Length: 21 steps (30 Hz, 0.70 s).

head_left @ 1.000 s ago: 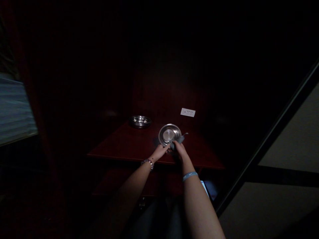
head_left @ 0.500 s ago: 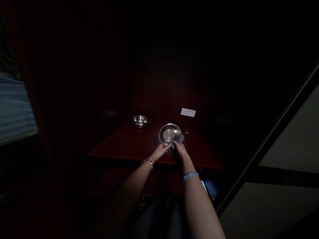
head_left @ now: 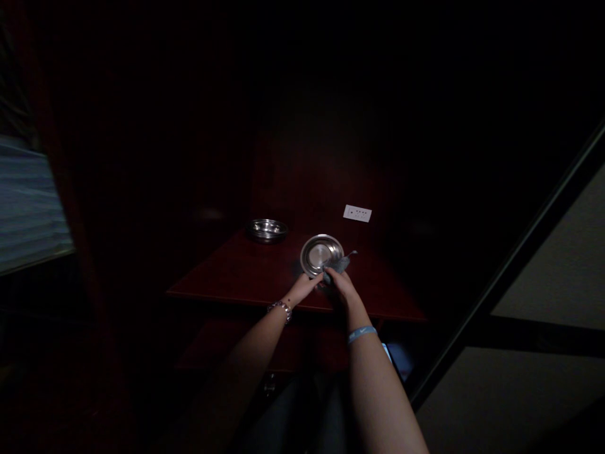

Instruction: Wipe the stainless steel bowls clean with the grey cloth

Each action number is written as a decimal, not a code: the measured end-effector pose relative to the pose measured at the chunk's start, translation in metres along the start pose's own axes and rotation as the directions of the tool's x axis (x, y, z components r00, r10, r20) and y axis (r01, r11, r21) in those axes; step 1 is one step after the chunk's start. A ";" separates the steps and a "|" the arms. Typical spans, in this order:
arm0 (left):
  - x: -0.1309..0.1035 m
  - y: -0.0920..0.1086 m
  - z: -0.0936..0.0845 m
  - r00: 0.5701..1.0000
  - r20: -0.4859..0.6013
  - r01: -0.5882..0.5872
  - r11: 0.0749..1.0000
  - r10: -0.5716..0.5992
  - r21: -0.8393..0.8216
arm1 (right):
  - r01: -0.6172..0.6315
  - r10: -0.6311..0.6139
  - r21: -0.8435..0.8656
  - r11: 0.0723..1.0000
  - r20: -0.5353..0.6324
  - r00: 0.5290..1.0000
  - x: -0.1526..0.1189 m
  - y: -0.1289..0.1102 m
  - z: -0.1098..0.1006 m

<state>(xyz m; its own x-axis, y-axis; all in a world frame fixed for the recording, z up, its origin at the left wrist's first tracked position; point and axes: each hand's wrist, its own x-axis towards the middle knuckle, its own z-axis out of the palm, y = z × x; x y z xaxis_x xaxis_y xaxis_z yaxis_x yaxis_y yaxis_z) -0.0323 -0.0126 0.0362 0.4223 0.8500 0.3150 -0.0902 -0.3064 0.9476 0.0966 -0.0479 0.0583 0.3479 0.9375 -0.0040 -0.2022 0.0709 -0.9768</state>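
Hardly moved since earlier, save slightly leftward at the right hand (head_left: 341,282); pinching cloth (head_left: 339,265) against bowl (head_left: 316,254) near frame centre, clamping it with the left hand (head_left: 304,287) (partly hidden below); seemingly wiping, next needing a firm hold

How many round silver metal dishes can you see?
At least 2. One tilted round silver metal dish is in the left hand; a second round silver metal dish sits toward the back left of the dark red tabletop. More may be hidden, nested beneath.
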 end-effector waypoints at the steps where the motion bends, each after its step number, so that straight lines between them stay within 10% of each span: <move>1: 0.000 0.000 0.000 1.000 -0.001 -0.001 1.000 0.001 -0.005 | 0.004 -0.004 0.007 1.000 0.007 1.000 -0.001 -0.001 0.000; 21: 0.003 -0.003 0.000 1.000 0.012 0.012 1.000 -0.012 -0.005 | 0.017 -0.017 -0.035 0.999 -0.022 1.000 -0.006 -0.007 0.004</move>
<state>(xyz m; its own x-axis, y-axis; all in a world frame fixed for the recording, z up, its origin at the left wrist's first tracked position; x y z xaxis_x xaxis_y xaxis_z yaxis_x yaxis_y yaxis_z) -0.0312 -0.0090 0.0341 0.4338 0.8484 0.3034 -0.0896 -0.2945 0.9515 0.0923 -0.0523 0.0658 0.3718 0.9283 0.0082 -0.1644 0.0745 -0.9836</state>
